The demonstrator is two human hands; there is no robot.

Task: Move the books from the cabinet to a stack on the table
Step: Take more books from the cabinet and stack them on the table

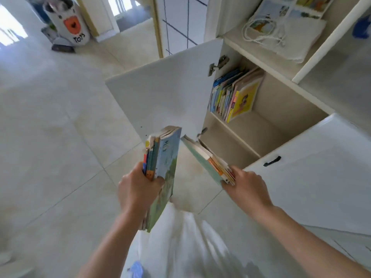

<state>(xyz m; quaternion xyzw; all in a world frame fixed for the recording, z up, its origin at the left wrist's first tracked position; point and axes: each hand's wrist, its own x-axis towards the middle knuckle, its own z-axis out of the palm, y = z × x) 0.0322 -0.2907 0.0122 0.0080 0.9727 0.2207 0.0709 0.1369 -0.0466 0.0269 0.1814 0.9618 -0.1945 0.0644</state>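
A: While both hands are loaded, we log the grips first. Left hand (138, 189) wraps a bundle (160, 171) of books, fingers curled round the spines, thumb across the blue-green cover. Bundle stands nearly upright, held low on its edge.

B: Agreed. Right hand (247, 187) pinches a thinner bundle (208, 161) at its near corner, fingers curled tight. That one tilts away toward the cabinet (281, 117), far end close to the lower shelf.

A: Why two bundles? We judge it's fewer trips; each hand takes what it can span.

B: Probably. Corner grip on the right looks weak to us, the loose books could fan out or slip.

A: Noted as a risk, not seen. Where's the rest?

B: More books (234, 95) on the upper shelf, leaning left against the side wall, yellow cover outermost. Both doors open: left door (164, 91) swung out behind the bundles, right door (313, 173) beside the right hand.

A: Table?

B: Not in view. We can't say where the stack goes.

A: Progress, then: mid-task by our read, two bundles out, a shelf row left.

B: Extras: toy bin (68, 23) far off on the floor, cloth bag (285, 31) on the cabinet's open shelf above.

A: Next calls for turning away with both loads level, we think.
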